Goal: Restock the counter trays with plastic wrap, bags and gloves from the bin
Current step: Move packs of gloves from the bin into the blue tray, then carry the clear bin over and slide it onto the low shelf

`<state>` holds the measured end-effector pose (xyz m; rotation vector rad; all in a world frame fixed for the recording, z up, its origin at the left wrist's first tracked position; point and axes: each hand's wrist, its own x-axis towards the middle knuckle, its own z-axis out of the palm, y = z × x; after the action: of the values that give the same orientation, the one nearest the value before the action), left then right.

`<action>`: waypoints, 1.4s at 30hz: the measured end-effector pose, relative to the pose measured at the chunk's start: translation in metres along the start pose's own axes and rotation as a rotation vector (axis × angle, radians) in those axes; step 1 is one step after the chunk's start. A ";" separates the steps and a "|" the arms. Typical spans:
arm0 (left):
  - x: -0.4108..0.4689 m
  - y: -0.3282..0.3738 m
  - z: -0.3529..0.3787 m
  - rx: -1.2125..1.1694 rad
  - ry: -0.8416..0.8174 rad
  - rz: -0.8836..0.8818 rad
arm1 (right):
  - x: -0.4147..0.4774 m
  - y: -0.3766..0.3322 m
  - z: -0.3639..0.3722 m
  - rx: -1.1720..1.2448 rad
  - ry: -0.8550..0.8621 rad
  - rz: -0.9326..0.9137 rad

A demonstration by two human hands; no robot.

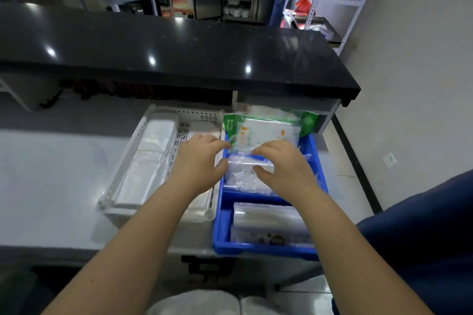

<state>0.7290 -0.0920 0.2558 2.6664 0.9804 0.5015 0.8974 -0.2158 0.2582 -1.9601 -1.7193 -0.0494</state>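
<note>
- My left hand [198,161] and right hand [281,165] each pinch the clear packet [249,165] over the blue bin [225,215].
- White tray [122,169] just beside, on bench [51,174].

The left half of the desk [51,174] lies bare, open for a pass from the left edge up to the white tray [163,112]. That tray and the blue bin [266,248] touch side by side along the right end, filling it to the front edge. The black ledge [179,59] overhangs the back edge, closing headroom there. Both forearms cross the front edge over the bin.
</note>
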 end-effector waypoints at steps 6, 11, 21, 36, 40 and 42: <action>-0.115 -0.004 -0.012 -0.018 0.073 -0.223 | -0.057 -0.060 0.021 0.131 -0.039 -0.109; -0.219 -0.010 -0.020 0.049 0.081 -0.350 | -0.108 -0.113 0.050 0.202 -0.141 -0.213; -0.399 -0.061 -0.067 0.070 0.097 -0.665 | -0.173 -0.240 0.104 0.234 -0.300 -0.382; -0.644 -0.268 -0.203 -0.002 0.167 -0.909 | -0.196 -0.562 0.246 0.285 -0.459 -0.423; -0.657 -0.323 -0.227 -0.050 0.173 -0.897 | -0.182 -0.614 0.271 0.287 -0.458 -0.409; -0.648 -0.352 -0.238 -0.067 0.166 -0.877 | -0.167 -0.631 0.284 0.280 -0.460 -0.421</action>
<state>-0.0309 -0.2321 0.1994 1.8696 1.9577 0.5210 0.1895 -0.2199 0.1802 -1.4527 -2.2655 0.5003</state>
